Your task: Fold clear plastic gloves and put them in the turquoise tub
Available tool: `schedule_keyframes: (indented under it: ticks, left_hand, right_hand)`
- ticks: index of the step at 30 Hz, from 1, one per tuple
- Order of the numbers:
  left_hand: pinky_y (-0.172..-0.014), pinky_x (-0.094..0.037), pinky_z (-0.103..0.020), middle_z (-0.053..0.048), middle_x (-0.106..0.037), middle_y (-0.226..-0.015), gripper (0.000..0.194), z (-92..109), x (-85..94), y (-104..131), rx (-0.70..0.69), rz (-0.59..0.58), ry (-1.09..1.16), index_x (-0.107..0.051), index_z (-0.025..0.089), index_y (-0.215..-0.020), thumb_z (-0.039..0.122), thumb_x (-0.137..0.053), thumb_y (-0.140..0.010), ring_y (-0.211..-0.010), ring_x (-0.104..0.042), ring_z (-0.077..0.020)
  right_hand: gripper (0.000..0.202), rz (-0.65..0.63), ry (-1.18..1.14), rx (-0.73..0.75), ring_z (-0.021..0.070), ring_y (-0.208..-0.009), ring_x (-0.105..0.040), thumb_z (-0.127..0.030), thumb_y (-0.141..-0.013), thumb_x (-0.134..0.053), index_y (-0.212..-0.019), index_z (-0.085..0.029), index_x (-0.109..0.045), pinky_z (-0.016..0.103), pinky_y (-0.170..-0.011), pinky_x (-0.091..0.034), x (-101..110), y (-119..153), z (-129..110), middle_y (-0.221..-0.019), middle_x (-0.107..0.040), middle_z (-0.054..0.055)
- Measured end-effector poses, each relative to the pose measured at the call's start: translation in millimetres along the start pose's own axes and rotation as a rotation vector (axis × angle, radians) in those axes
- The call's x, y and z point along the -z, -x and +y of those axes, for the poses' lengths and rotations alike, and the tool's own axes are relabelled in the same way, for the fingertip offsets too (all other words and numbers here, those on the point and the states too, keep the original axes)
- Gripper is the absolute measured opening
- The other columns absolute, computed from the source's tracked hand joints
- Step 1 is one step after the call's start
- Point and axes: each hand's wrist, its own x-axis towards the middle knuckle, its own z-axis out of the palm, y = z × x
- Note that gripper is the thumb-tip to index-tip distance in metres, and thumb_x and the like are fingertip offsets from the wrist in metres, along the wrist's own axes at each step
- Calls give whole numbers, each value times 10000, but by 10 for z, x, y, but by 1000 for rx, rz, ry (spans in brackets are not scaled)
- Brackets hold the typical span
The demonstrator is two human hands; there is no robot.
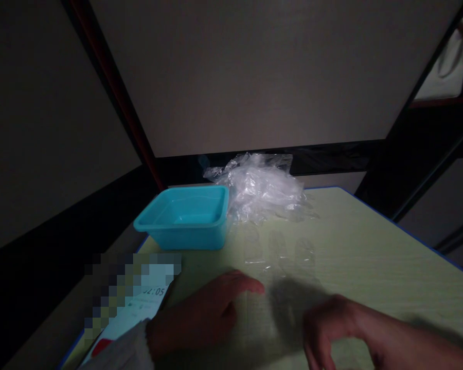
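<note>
A thin clear plastic glove lies flat on the table, its finger parts pointing away from me. At its left edge is my left hand, with the index finger stretched out and a gap to the bent thumb; nothing shows in it. My right hand hovers at the glove's near right side, fingers bent downward and apart from the thumb, slightly blurred. Its lower part is cut off by the frame. Behind the glove, a crumpled heap of clear plastic gloves sits at the table's far edge.
An open turquoise plastic basin stands at the back left, touching the heap. A phone with a lit timer screen lies by my left forearm, partly pixelated. The pale wooden table has a blue edge. Panels rise behind it.
</note>
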Motion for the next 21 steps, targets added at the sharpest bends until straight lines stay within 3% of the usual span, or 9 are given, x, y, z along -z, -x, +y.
schedule_keyframes:
  ticks: [5,9,13,16,21]
  left_hand:
    - [-1025,-342,-371,-46,-538,-1239,680,-7,32,-15,-50,-71,-6,-495,215,-1197,-60,-388,-585,-1169,-477,-182]
    - [-1026,-340,-341,-44,-553,-1223,655,-8,45,-37,-180,-56,-3,-510,193,-1168,-59,-422,-569,-1164,-474,-180]
    - [-960,-388,-308,-41,-608,-1123,381,32,27,-84,-229,-51,-83,-556,189,-1076,72,-551,-713,-1051,-531,-184]
    - [-932,-390,-306,-41,-632,-1076,209,56,-10,-106,-239,-49,-209,-579,189,-1024,131,-500,-840,-999,-544,-181]
    - [-884,-401,-303,-52,-656,-994,243,77,-61,-93,-295,-44,-329,-597,186,-972,149,-360,-935,-932,-566,-181]
  right_hand:
    - [129,14,-229,51,131,-648,-626,-39,-630,-511,-634,-166,-535,243,-600,-497,137,-165,-85,-692,-673,41]
    - [103,37,-305,26,114,-636,-604,-106,-685,-553,-627,-173,-501,241,-604,-494,173,-185,-54,-685,-642,38]
    - [105,28,-356,-11,105,-623,-592,-137,-706,-574,-643,-173,-497,240,-597,-484,163,-183,-21,-692,-632,35]
    - [84,0,-362,-26,106,-631,-589,-148,-714,-577,-662,-168,-514,243,-600,-472,156,-188,-1,-707,-642,40]
    - [92,-23,-437,-53,99,-631,-590,-202,-734,-613,-698,-157,-541,233,-593,-452,143,-175,43,-710,-629,28]
